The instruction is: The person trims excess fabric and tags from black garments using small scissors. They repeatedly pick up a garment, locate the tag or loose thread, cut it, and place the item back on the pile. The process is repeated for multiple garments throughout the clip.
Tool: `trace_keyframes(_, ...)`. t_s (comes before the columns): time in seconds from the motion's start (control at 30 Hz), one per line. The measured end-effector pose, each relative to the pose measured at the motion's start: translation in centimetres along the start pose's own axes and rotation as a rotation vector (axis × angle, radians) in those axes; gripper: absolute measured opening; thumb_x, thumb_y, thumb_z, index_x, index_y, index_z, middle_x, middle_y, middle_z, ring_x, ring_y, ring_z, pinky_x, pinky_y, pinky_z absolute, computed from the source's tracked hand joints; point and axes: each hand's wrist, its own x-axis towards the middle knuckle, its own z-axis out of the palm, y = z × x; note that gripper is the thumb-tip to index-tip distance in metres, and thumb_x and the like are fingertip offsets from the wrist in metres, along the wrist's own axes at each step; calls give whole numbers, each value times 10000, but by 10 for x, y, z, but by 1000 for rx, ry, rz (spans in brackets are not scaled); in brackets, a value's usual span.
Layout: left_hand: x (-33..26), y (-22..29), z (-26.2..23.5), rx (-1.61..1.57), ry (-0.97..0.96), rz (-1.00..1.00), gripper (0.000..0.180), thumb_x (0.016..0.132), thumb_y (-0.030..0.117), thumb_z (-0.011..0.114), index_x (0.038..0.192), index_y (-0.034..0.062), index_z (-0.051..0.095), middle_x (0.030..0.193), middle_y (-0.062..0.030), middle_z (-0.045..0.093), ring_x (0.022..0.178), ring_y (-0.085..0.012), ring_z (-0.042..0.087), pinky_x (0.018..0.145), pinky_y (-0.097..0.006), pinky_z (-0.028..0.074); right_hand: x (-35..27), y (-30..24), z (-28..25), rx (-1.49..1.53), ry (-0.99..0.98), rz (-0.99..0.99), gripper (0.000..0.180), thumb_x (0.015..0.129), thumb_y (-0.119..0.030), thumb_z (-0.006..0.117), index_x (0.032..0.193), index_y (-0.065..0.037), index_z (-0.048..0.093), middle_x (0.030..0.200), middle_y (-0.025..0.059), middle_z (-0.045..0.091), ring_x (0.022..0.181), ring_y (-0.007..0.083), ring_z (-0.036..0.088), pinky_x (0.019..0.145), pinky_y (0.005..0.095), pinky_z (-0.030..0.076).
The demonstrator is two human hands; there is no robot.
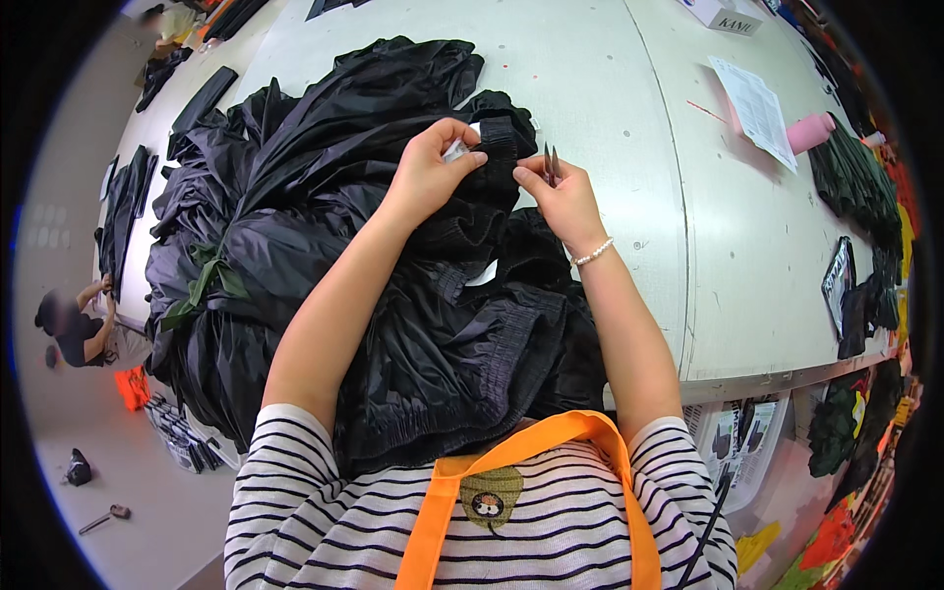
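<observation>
A large heap of shiny black garments (265, 197) with gathered elastic waistbands covers the left half of the table in front of me. At its right side my left hand (425, 175) is closed on one elastic waistband (499, 141), and a white label (455, 150) shows by the fingers. My right hand (568, 205) is closed round small metal thread snips (552, 162), whose blades point away from me. Its thumb and forefinger pinch close by the waistband's right edge; any thread there is too small to make out. Another waistband (511, 339) lies nearer to my body.
A green cloth tie (208, 280) rests on the heap. To the right on the pale table (610, 59) lie printed paper (752, 108), a pink thread cone (810, 132) and dark green garments (854, 182). Beyond the left table edge, another person (84, 329) works. A plastic bin (752, 442) stands below.
</observation>
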Motion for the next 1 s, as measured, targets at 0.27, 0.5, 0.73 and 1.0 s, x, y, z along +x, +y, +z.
trace_keyframes(0.27,-1,-1,2,244,-265,211,606,694,229,780,1242,106,555,1192,-112,553,1108,-228,519,964,-331,393,-20,2,13,543,43,264,147,889,-116,593,980,-33,514,597,-48,418,426,45,332,398,217,284)
trace_keyframes(0.5,-1,-8,3,182,-346,68,316,735,277,739,952,51,693,838,-121,640,804,-225,607,719,-322,469,-21,3,9,15,120,-135,117,806,-83,695,870,-16,624,724,-30,538,554,34,403,513,178,358)
trace_keyframes(0.73,-7,-19,17,373,-275,243,256,720,206,717,943,83,702,765,-114,591,723,-258,570,647,-331,449,-20,-30,0,-460,0,-360,171,717,-46,745,855,-14,650,776,25,575,557,106,468,533,228,393)
trace_keyframes(1.0,-6,-26,19,321,-345,253,269,703,75,698,971,59,687,754,-103,556,745,-222,542,674,-302,428,-18,-10,5,-588,12,-277,119,794,-81,676,860,1,621,742,87,605,618,158,546,562,264,431)
